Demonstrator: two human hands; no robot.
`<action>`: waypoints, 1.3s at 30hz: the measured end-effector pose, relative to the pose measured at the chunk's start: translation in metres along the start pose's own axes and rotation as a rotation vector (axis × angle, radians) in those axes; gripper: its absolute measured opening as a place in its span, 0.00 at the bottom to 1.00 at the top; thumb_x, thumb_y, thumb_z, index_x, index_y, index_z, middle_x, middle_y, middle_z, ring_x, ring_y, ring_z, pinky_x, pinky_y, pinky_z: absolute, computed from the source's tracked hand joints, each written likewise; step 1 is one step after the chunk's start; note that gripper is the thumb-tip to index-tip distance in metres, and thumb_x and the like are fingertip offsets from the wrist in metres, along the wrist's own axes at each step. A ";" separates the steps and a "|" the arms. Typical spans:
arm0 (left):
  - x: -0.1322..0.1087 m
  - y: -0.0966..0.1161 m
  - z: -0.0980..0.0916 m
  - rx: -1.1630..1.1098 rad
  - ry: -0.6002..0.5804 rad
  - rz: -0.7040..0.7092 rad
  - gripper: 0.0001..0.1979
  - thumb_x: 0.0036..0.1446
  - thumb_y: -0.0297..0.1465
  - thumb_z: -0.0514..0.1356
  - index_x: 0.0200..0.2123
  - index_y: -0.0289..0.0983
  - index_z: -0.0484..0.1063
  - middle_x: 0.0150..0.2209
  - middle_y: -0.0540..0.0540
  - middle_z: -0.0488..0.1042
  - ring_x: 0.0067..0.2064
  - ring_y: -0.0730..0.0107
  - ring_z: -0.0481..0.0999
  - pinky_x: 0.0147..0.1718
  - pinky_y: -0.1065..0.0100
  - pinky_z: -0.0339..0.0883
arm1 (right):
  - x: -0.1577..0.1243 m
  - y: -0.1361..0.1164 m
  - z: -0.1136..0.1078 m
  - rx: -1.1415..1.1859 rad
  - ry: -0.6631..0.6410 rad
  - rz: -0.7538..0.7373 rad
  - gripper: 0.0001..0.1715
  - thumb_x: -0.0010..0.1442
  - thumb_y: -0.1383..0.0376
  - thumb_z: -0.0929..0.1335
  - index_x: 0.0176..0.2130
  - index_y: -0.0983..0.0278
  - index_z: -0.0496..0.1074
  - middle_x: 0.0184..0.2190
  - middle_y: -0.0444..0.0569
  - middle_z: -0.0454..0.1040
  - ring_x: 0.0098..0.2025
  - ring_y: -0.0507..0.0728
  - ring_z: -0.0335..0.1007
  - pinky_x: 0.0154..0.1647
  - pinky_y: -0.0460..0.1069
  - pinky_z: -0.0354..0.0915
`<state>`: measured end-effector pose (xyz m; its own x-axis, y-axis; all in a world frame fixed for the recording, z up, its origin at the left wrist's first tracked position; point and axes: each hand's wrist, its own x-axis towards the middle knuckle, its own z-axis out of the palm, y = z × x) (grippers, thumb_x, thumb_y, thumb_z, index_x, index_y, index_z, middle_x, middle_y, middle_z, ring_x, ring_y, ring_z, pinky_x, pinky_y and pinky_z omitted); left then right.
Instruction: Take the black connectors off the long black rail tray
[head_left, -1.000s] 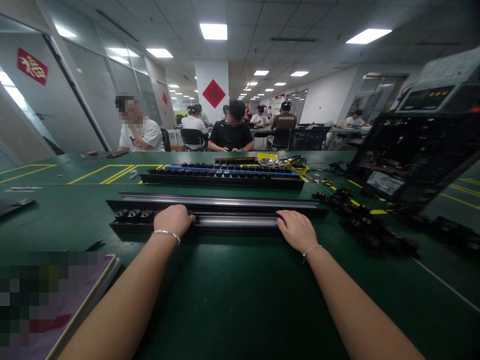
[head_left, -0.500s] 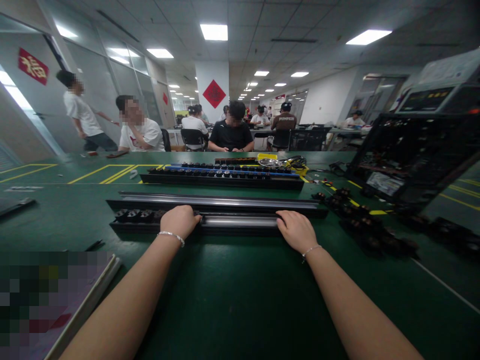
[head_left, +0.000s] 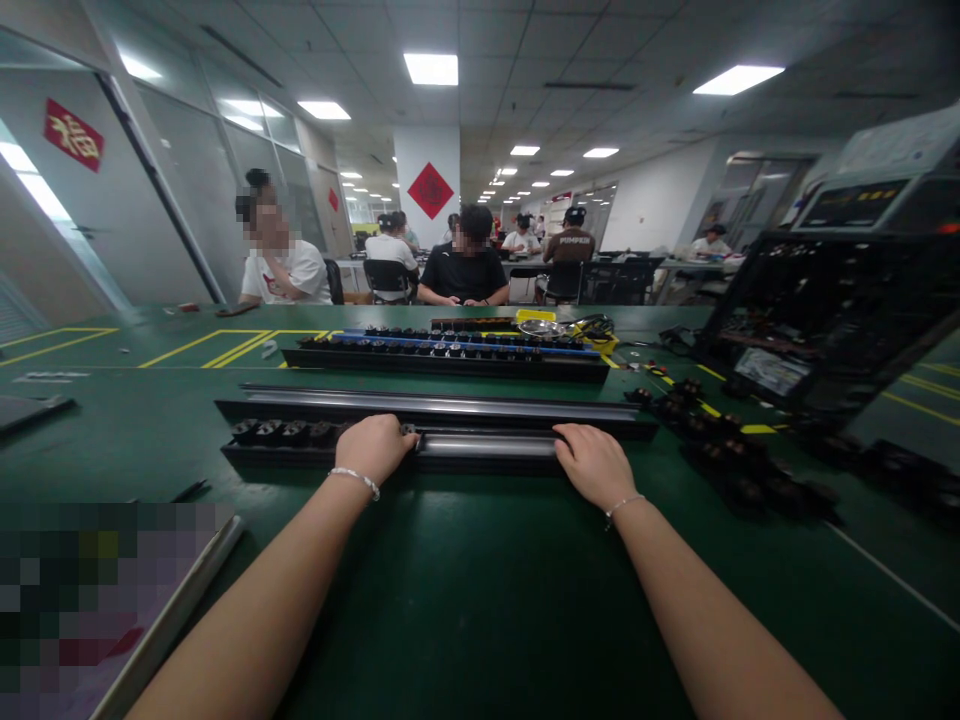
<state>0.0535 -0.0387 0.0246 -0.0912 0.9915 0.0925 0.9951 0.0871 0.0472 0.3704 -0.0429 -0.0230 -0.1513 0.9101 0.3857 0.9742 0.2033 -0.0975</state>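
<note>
A long black channel point(head_left: 487, 462) with a silvery inside lies crosswise in front of me. Several black socket modules point(head_left: 295, 432) sit in its left part. My left hand point(head_left: 373, 448) is closed over the channel's middle, its fingers curled around a dark socket module that is mostly hidden; the thumb points right along the bare stretch. My right hand point(head_left: 596, 462) grips the channel's right end, fingers over the top and far side, thumb tucked in front. Just behind lies a second black channel point(head_left: 450, 404), with a silvery inside and no modules showing.
Farther back is a black channel point(head_left: 450, 369) filled with modules and a blue strip. Loose black modules point(head_left: 720, 440) lie to the right, before a large dark open case point(head_left: 817, 310). A pixelated board point(head_left: 225, 540) is at lower left. A person in black point(head_left: 463, 275) sits opposite.
My left hand has slid a little to the right along the channel, the dark module going with it. My right hand has stayed put. At the left, a walking person has moved behind the seated one.
</note>
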 end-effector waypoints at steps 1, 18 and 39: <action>0.000 0.001 0.000 -0.005 0.000 0.005 0.21 0.51 0.48 0.51 0.32 0.39 0.75 0.36 0.40 0.78 0.40 0.57 0.76 0.36 0.65 0.66 | 0.000 0.000 0.000 0.000 0.000 -0.002 0.23 0.61 0.60 0.56 0.49 0.62 0.69 0.48 0.50 0.72 0.50 0.58 0.65 0.52 0.54 0.57; -0.003 0.009 0.005 -0.070 -0.077 0.014 0.23 0.51 0.48 0.51 0.40 0.37 0.72 0.38 0.39 0.77 0.41 0.56 0.76 0.36 0.63 0.66 | -0.001 -0.001 0.000 0.009 0.002 0.001 0.23 0.61 0.59 0.55 0.49 0.63 0.69 0.48 0.50 0.72 0.51 0.58 0.65 0.52 0.55 0.57; -0.008 0.022 0.009 -0.054 -0.066 0.077 0.23 0.53 0.48 0.50 0.40 0.39 0.73 0.38 0.40 0.77 0.41 0.56 0.76 0.37 0.63 0.65 | 0.000 -0.001 0.001 0.011 -0.008 0.012 0.23 0.61 0.59 0.55 0.50 0.63 0.69 0.49 0.49 0.72 0.51 0.57 0.64 0.53 0.53 0.55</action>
<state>0.0761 -0.0438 0.0155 -0.0096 0.9994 0.0328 0.9954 0.0064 0.0958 0.3696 -0.0428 -0.0236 -0.1414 0.9152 0.3775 0.9740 0.1967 -0.1121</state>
